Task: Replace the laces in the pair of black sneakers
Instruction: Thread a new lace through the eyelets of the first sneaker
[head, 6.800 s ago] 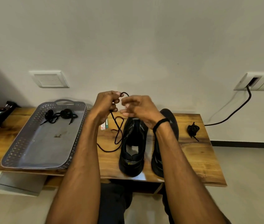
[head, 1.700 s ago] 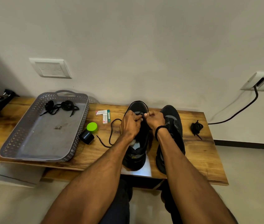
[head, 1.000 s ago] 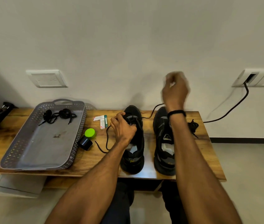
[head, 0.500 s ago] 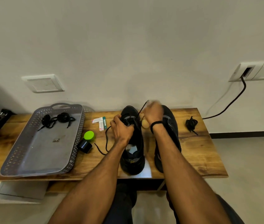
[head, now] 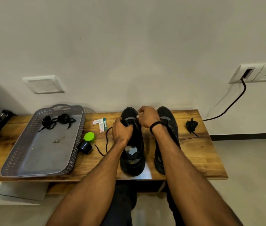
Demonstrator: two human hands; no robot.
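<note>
Grey perforated tray sits left on the surface, with a tangle of black laces at its far end. Both hands work the left sneaker. The left hand grips its eyelet area, and the right hand pinches, probably the lace, though blur hides the fingertips. The right forearm covers much of the right sneaker.

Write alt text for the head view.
The left hand grips a black sneaker on a wooden bench while the right hand pinches its black lace. The second sneaker stands alongside; a grey tray holding laces sits left.
</note>
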